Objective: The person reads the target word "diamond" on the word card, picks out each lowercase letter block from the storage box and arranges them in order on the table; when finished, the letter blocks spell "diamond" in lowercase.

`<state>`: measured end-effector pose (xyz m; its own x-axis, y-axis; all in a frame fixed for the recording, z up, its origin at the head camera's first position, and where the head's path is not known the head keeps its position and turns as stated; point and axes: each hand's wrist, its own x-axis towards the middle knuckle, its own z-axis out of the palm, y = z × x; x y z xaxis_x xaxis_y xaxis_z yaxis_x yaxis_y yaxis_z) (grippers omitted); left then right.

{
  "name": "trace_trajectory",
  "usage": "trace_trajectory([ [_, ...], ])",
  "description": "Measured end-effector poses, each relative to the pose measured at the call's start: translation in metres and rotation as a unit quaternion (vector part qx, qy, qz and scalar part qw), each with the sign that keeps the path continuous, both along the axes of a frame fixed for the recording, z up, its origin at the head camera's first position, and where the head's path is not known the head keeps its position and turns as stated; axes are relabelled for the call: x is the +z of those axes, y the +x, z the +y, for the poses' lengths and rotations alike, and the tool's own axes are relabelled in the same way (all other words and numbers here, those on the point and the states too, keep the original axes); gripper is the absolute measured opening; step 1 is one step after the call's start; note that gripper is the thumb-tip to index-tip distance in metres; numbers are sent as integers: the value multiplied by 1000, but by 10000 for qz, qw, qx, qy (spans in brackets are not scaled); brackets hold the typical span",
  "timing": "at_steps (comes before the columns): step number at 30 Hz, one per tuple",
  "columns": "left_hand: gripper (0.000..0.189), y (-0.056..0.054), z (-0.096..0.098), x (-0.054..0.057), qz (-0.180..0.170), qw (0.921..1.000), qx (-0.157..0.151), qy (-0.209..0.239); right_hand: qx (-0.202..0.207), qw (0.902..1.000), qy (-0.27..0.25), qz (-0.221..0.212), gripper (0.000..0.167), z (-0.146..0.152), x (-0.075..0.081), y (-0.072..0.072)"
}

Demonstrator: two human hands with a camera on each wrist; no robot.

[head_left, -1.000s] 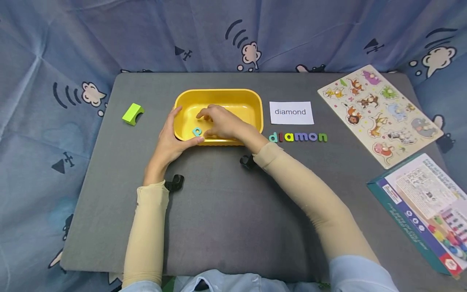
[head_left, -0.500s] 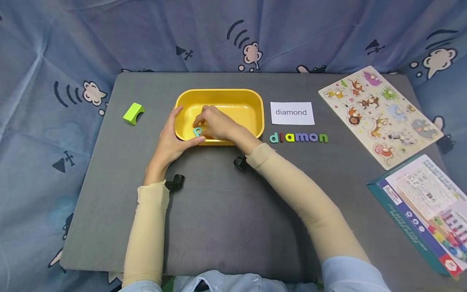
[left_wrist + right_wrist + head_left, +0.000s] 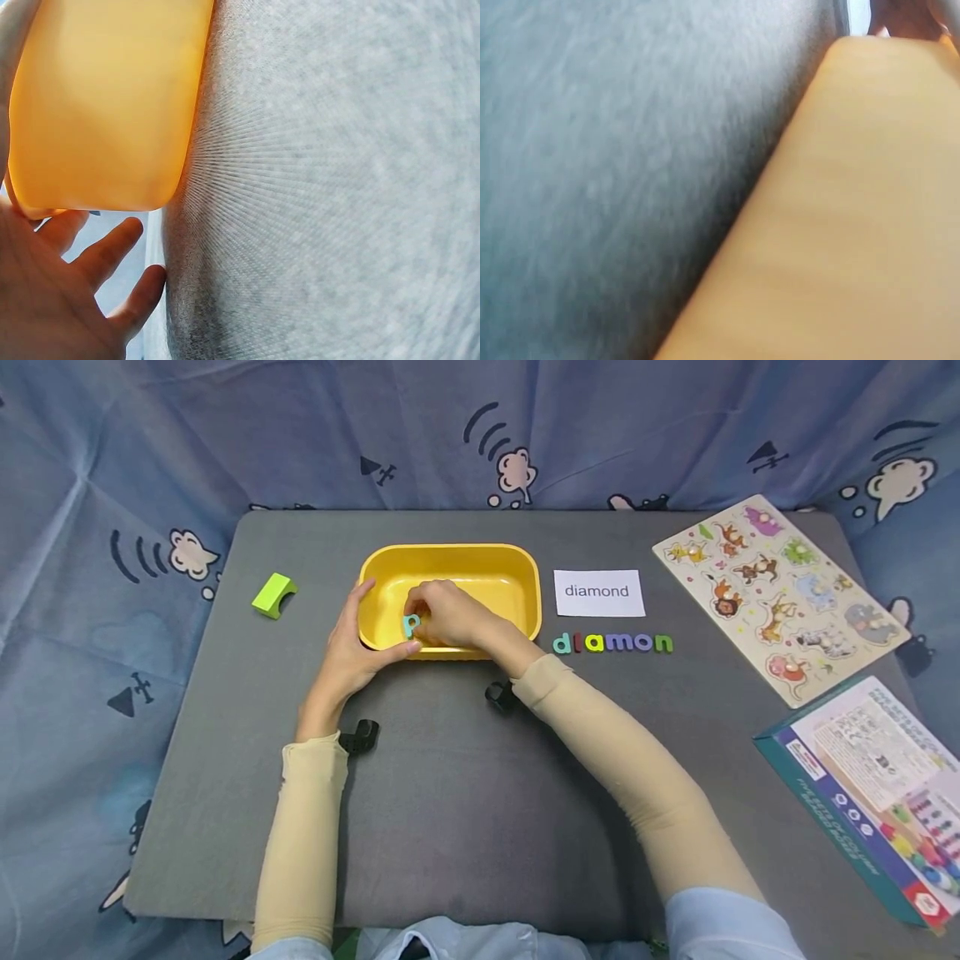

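Note:
In the head view, my left hand (image 3: 352, 643) is set around the near left corner of a yellow tray (image 3: 450, 552). Its thumb lies along the near rim and its fingers reach up the left side. The left wrist view shows several spread, mostly straight fingers (image 3: 112, 251) by the tray's end wall. Inside the tray, my right hand (image 3: 453, 617) pinches a light-blue letter p (image 3: 410, 625) at its fingertips; part of the letter is hidden. The right wrist view is mostly filled by the tray's outer wall (image 3: 855, 210), and the grip is out of sight there.
Coloured letters (image 3: 618, 643) reading "diamon" lie in a row below a white card (image 3: 598, 592) printed "diamond". An animal puzzle board (image 3: 780, 597) and a box (image 3: 870, 802) are at the right. A green arch block (image 3: 273, 594) lies at the left.
The right hand has closed its fingertips on the letter p. That letter has turned and shifted slightly right. The left hand and the tray stay where they were.

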<state>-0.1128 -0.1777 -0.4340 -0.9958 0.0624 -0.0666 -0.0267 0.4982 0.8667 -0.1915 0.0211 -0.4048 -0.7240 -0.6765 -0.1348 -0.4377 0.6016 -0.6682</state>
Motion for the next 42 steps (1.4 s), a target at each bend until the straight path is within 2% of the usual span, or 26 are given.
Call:
trace_trajectory([
  [9, 113, 1, 1, 1, -28, 10000, 17, 48, -608, 9932, -846, -516, 21, 29, 12, 0],
  [15, 115, 2, 0, 0, -41, 10000, 52, -33, -613, 9908, -1154, -341, 30, 57, 22, 1],
  [18, 115, 1, 0, -1, -48, 10000, 58, -46, -694, 9896, -1250, -179, 28, 74, 27, 3],
  [21, 116, 0, 0, -1, -21, 10000, 47, -24, -1009, 9865, -1286, -61, 20, 93, 32, 5],
  [24, 116, 1, 0, 0, 2, 10000, 51, -11, -1488, 9798, -1335, -1, 14, 114, 35, 8],
  [29, 117, 0, 1, 1, -18, 10000, 37, 1, -2160, 9688, -1208, 117, 15, 155, 36, 14],
  [32, 116, 0, 1, 0, -12, 10000, 23, -12, -2330, 9656, -1128, 249, 21, 181, 36, 19],
  [36, 114, 1, 0, 0, -4, 10000, 17, 3, -2339, 9660, -987, 486, 26, 211, 32, 28],
  [42, 115, 2, 1, 1, -51, 10000, 17, -26, -2750, 9569, -709, 615, 21, 253, 23, 42],
])
